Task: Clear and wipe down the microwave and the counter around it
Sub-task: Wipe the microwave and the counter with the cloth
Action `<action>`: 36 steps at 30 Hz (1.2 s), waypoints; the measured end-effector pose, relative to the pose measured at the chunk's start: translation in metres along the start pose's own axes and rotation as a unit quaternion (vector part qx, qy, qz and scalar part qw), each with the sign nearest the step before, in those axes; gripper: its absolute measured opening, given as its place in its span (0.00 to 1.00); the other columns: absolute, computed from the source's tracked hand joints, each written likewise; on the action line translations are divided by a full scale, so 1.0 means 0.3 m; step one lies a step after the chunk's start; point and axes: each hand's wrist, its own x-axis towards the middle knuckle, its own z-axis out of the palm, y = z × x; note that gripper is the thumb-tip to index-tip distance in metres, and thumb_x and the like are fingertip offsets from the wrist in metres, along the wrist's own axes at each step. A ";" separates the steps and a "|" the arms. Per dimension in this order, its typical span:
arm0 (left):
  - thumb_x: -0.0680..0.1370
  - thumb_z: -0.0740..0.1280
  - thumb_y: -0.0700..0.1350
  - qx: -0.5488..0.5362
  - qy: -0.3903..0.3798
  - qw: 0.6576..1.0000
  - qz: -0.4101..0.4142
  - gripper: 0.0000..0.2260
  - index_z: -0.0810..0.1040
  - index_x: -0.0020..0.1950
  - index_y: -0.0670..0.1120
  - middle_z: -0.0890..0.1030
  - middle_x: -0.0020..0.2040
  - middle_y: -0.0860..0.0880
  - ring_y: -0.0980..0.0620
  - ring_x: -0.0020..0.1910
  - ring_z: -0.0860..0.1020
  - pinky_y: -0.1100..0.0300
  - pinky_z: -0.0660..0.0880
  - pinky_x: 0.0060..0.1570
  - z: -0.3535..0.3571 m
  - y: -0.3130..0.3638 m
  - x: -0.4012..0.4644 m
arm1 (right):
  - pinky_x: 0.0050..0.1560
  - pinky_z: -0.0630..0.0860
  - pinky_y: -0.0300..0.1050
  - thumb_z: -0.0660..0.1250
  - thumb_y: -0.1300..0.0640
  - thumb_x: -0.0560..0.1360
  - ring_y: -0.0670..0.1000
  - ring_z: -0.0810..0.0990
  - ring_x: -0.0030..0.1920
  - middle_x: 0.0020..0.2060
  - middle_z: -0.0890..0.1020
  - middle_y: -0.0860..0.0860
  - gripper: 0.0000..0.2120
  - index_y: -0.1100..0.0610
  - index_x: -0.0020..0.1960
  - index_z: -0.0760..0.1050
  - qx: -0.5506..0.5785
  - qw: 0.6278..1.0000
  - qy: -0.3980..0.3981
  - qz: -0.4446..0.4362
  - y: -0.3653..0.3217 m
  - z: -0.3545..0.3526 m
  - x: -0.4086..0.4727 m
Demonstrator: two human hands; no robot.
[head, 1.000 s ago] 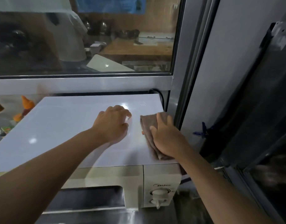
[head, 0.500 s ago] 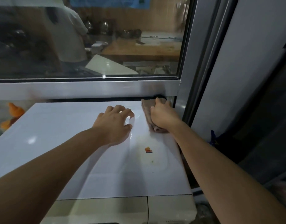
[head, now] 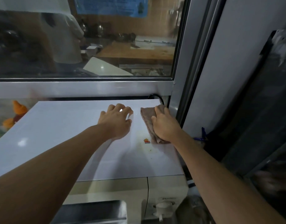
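Place: a working kitchen, likely commercial.
Appliance: a white microwave (head: 90, 143) with dial knobs (head: 161, 206) stands under a metal-framed window (head: 84, 89).
Beyond the glass: a wooden worktop (head: 139, 52), metal pots (head: 98, 29) and a person in white (head: 66, 42).
Left side: orange-capped sauce bottles (head: 17, 109).

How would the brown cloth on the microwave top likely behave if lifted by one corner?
The brown cloth would probably hang limp: it lies folded and creased under the right hand. It looks thin, so likely light. On the glossy microwave top it should slide easily when pushed.
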 end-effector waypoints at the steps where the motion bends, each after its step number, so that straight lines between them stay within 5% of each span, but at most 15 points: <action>1: 0.80 0.53 0.52 0.009 0.001 1.000 0.002 0.18 0.64 0.69 0.55 0.63 0.72 0.50 0.45 0.70 0.60 0.45 0.62 0.64 -0.003 0.007 -0.009 | 0.61 0.67 0.55 0.48 0.57 0.82 0.61 0.63 0.67 0.69 0.60 0.59 0.19 0.64 0.69 0.61 0.003 1.000 0.011 -0.002 -0.003 0.004 -0.033; 6: 0.79 0.56 0.48 0.022 0.005 0.999 0.031 0.14 0.70 0.65 0.51 0.70 0.68 0.48 0.44 0.66 0.67 0.46 0.64 0.61 -0.032 0.046 -0.085 | 0.59 0.70 0.54 0.47 0.54 0.82 0.59 0.62 0.69 0.73 0.56 0.59 0.21 0.63 0.71 0.59 -0.018 1.000 0.010 0.009 -0.011 0.032 -0.177; 11: 0.78 0.58 0.47 0.014 -0.010 0.998 0.053 0.14 0.71 0.63 0.51 0.72 0.65 0.49 0.45 0.64 0.68 0.48 0.65 0.59 -0.050 0.066 -0.195 | 0.50 0.70 0.47 0.50 0.53 0.81 0.58 0.74 0.59 0.72 0.57 0.57 0.22 0.59 0.73 0.55 0.016 0.996 0.043 0.074 -0.055 0.034 -0.316; 19: 0.76 0.58 0.45 -0.011 -0.063 0.996 0.066 0.18 0.69 0.66 0.52 0.72 0.64 0.50 0.48 0.63 0.68 0.52 0.64 0.57 -0.113 0.050 -0.339 | 0.45 0.68 0.46 0.53 0.57 0.80 0.58 0.78 0.54 0.60 0.73 0.56 0.12 0.59 0.59 0.69 -0.059 0.994 0.054 0.075 -0.110 -0.028 -0.518; 23: 0.79 0.60 0.47 -0.103 -0.064 0.991 0.065 0.16 0.69 0.67 0.50 0.71 0.68 0.49 0.47 0.66 0.68 0.52 0.66 0.64 -0.205 0.034 -0.387 | 0.49 0.73 0.47 0.59 0.61 0.77 0.56 0.77 0.55 0.54 0.77 0.55 0.08 0.60 0.55 0.73 0.037 0.992 0.107 0.060 -0.140 -0.125 -0.551; 26: 0.79 0.64 0.47 -0.253 -0.073 0.964 0.034 0.15 0.73 0.65 0.47 0.74 0.66 0.48 0.49 0.62 0.73 0.59 0.68 0.60 -0.293 0.039 -0.429 | 0.57 0.74 0.49 0.60 0.63 0.76 0.53 0.76 0.54 0.55 0.78 0.53 0.13 0.56 0.60 0.74 0.167 0.974 0.145 0.048 -0.210 -0.201 -0.545; 30: 0.78 0.65 0.49 -0.438 -0.121 0.890 -0.024 0.09 0.78 0.55 0.48 0.81 0.55 0.50 0.50 0.56 0.77 0.58 0.70 0.51 -0.395 0.053 -0.488 | 0.46 0.77 0.41 0.55 0.65 0.75 0.43 0.76 0.46 0.51 0.76 0.48 0.24 0.48 0.68 0.69 0.384 0.916 0.101 0.049 -0.332 -0.286 -0.530; 33: 0.77 0.65 0.52 -0.502 -0.115 0.856 -0.038 0.08 0.79 0.51 0.49 0.82 0.51 0.52 0.54 0.53 0.78 0.51 0.67 0.56 -0.439 0.052 -0.525 | 0.43 0.76 0.36 0.55 0.65 0.77 0.43 0.75 0.50 0.58 0.73 0.50 0.26 0.48 0.73 0.61 0.409 0.911 0.048 0.008 -0.395 -0.315 -0.521; 36: 0.77 0.66 0.44 -0.547 -0.022 0.835 -0.054 0.04 0.79 0.51 0.47 0.81 0.45 0.52 0.55 0.45 0.77 0.64 0.71 0.42 -0.468 0.041 -0.540 | 0.53 0.78 0.45 0.59 0.66 0.76 0.51 0.74 0.59 0.65 0.69 0.50 0.30 0.46 0.74 0.58 0.347 0.936 0.059 -0.015 -0.430 -0.313 -0.515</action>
